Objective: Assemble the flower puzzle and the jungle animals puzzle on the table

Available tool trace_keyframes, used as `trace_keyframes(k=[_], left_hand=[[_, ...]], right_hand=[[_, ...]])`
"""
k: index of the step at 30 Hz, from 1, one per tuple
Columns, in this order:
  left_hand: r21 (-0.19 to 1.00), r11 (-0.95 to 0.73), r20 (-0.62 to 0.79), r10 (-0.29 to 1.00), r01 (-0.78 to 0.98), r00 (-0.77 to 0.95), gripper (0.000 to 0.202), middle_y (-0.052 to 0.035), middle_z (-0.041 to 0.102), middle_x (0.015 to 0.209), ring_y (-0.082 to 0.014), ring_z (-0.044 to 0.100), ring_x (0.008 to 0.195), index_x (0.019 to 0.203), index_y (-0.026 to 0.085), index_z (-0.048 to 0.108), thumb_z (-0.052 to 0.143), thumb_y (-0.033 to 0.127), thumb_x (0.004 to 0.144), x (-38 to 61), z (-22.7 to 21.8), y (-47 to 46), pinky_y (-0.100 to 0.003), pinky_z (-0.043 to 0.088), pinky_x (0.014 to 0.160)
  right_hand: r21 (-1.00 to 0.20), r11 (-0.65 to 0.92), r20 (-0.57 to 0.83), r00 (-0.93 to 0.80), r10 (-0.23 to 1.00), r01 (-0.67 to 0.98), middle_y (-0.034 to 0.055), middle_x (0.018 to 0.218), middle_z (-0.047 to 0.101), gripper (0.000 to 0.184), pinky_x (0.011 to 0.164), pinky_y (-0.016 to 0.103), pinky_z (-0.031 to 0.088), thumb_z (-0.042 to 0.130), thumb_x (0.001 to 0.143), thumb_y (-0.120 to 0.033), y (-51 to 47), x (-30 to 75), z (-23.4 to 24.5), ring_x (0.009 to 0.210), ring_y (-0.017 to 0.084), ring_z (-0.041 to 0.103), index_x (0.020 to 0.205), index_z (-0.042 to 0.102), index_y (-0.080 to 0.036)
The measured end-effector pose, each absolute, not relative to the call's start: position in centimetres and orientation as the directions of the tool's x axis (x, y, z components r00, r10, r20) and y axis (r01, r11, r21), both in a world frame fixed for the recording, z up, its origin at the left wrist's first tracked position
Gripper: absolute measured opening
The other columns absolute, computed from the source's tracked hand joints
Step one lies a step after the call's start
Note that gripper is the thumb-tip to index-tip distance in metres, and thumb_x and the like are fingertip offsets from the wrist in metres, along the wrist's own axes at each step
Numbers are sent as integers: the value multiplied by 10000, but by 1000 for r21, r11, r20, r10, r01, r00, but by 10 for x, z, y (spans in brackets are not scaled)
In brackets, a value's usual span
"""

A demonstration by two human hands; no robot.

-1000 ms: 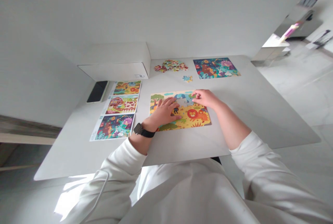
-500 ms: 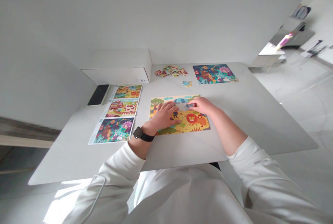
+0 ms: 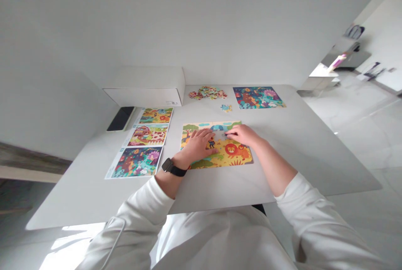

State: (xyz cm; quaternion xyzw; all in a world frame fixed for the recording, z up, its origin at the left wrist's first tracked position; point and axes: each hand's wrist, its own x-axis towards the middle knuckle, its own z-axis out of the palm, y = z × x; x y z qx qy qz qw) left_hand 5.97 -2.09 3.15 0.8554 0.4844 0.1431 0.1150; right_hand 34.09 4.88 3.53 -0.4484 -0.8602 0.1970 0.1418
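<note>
A jigsaw puzzle [image 3: 240, 159] with lions, trees and an elephant lies in front of me. A pale gap shows in its upper middle. My left hand [image 3: 197, 145] rests flat on the puzzle's left part, fingers spread, with a black watch [image 3: 168, 165] on the wrist. At the right side of the gap, my right hand [image 3: 243, 134] pinches a small puzzle piece, mostly hidden by the fingers. Beyond the puzzle lies a loose blue and yellow puzzle piece [image 3: 226, 108].
A heap of puzzle pieces [image 3: 207, 92] lies at the back, beside a white box [image 3: 143, 96]. A dark, colourful animal puzzle [image 3: 259, 97] is at the back right. On the left are a phone [image 3: 121, 119] and a sheet with three pictures [image 3: 147, 135].
My right hand has shifted slightly left over the gap, and the piece in its fingers shows less. My left hand stays on the puzzle. The whole view has tilted a little.
</note>
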Motion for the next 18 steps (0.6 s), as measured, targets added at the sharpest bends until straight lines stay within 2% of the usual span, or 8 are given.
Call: trace_keyframes(k=[4,7,13,18], left_hand=[[380,-480,248,876,791,413,430,-115,695,1487,-344,622,1398,1396,249,695,699,427,1005,61,32,-18,-546,436,1236],[413,-460,312,882,786,352,317,-93,759,1348,-327,683,1279,1314,249,719,660,373,1028,60,32,-15,-532,488,1165],[446,-459,375,875,769,305,202,-87,797,1204,-306,725,1160,1196,236,748,660,295,1023,58,30,-13,-496,531,1084],[476,-482,436,856,736,278,155,-73,815,1121,-279,748,1062,1108,234,759,625,224,1030,57,32,-12,-445,562,999]], right_hand=[[-539,420,151,-406,901,730,64,1048,828,265,836,308,542,739,990,-282,58,343,39,880,201,738,1231,846,-255],[-544,322,158,-282,946,775,81,1080,834,287,881,326,564,733,984,-284,79,348,43,906,215,753,1251,829,-237],[-445,215,73,-204,976,869,88,1177,830,342,955,338,556,728,965,-228,142,341,47,1005,234,764,1298,805,-232],[-344,152,3,-161,987,926,129,1231,823,392,925,338,555,764,947,-265,183,327,47,1085,278,766,1337,785,-228]])
